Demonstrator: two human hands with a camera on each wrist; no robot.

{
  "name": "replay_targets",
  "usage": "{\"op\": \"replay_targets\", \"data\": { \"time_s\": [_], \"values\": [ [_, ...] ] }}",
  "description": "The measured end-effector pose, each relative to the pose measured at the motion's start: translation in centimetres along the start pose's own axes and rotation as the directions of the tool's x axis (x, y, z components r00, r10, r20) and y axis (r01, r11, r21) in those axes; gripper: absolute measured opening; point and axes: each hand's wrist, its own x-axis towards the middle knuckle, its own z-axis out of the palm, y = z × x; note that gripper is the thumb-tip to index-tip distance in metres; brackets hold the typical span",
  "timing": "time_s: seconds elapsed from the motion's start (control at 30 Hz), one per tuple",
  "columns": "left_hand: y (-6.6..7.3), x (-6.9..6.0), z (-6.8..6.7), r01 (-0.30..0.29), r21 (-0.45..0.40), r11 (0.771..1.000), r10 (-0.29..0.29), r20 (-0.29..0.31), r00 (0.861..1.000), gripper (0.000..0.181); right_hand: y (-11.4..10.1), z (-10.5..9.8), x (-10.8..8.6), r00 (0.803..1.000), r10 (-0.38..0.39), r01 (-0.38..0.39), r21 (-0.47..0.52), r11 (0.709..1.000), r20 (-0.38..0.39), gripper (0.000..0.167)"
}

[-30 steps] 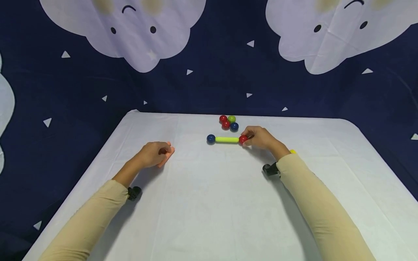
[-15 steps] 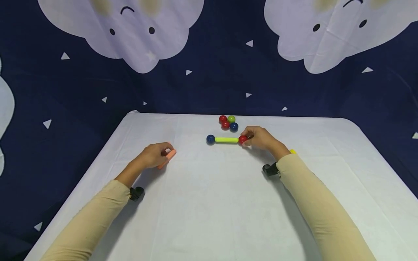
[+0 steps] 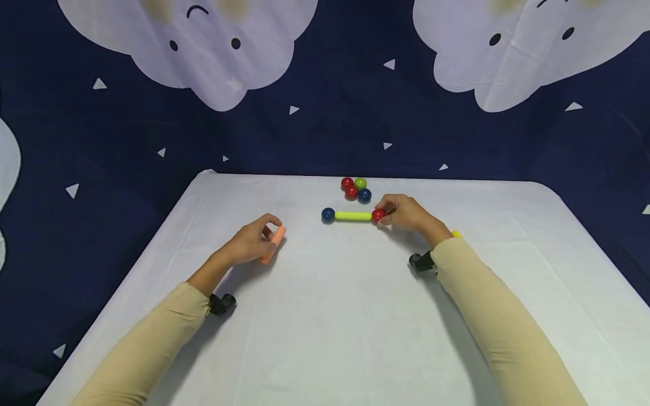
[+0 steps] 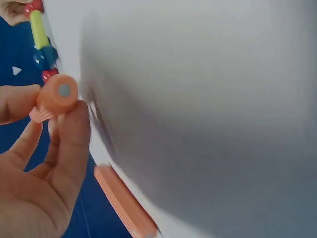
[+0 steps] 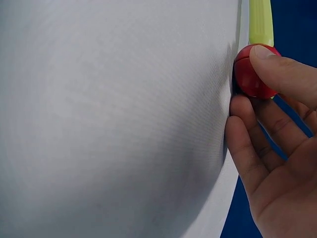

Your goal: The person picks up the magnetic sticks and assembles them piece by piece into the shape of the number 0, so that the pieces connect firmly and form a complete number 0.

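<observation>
My left hand (image 3: 250, 242) pinches an orange ridged rod (image 3: 275, 245) between thumb and fingers, over the left part of the white table. In the left wrist view the held rod's end (image 4: 64, 90) shows a grey round disc. A second orange rod (image 4: 125, 202) lies on the table below that hand; the head view does not show it clearly. My right hand (image 3: 404, 213) holds a red ball (image 5: 252, 72) between thumb and fingers. That ball sits at the right end of a lime-yellow rod (image 3: 352, 216), and a dark blue ball (image 3: 328, 215) is at its left end.
Behind the lime-yellow rod a small cluster lies together: two red balls (image 3: 351, 192), a green ball (image 3: 360, 183) and a dark blue ball (image 3: 364, 195). The white-covered table (image 3: 325, 316) ends at the back against a navy cloud-print cloth (image 3: 335, 124).
My left hand has lifted the orange rod and carried it a little to the right, tilting it more upright. My right hand stays at the red ball.
</observation>
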Motion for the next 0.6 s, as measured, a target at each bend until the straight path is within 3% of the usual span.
{"op": "replay_targets", "data": {
  "time_s": [0.2, 0.33, 0.6],
  "values": [
    [1.4, 0.2, 1.0, 0.020, -0.173, 0.985, -0.025, -0.024, 0.999, 0.052, 0.0, 0.1, 0.0, 1.000, 0.008, -0.008, -0.003, 1.000, 0.001, 0.032],
    [2.4, 0.7, 1.9, 0.063, -0.217, 0.974, -0.071, -0.028, 0.997, 0.050, 0.0, 0.1, 0.0, 1.000, 0.003, -0.003, -0.006, 1.000, -0.004, 0.031],
    [4.1, 1.9, 3.4, 0.043, -0.301, 0.953, -0.050, -0.017, 0.999, 0.041, 0.0, 0.0, 0.0, 1.000, -0.006, 0.006, -0.007, 1.000, -0.011, 0.031]
  ]
}}
